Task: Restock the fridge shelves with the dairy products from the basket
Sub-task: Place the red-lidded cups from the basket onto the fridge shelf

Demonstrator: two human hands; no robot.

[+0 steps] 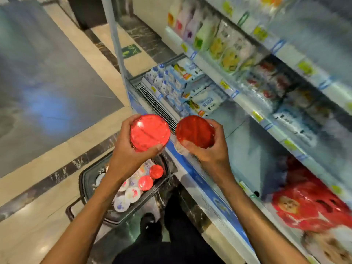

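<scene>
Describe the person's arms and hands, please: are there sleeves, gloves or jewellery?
The left hand and right hand wear no gloves; no watch or bracelet shows at either wrist. The left forearm and right forearm are uncovered down to the picture's edge, so no sleeve is visible.

"Can you read any print here?"

"Hardly any. The green floor sign (131, 51) carries pale characters, too blurred to make out."

"What about the packs in the fridge?"

"The white pouch (208, 102) has blue characters, all smeared. The yellow price tags (224, 85) on the shelf edge (207, 67) and the cup lids (131, 194) in the basket (83, 180) show coloured marks only, nothing legible."
</scene>
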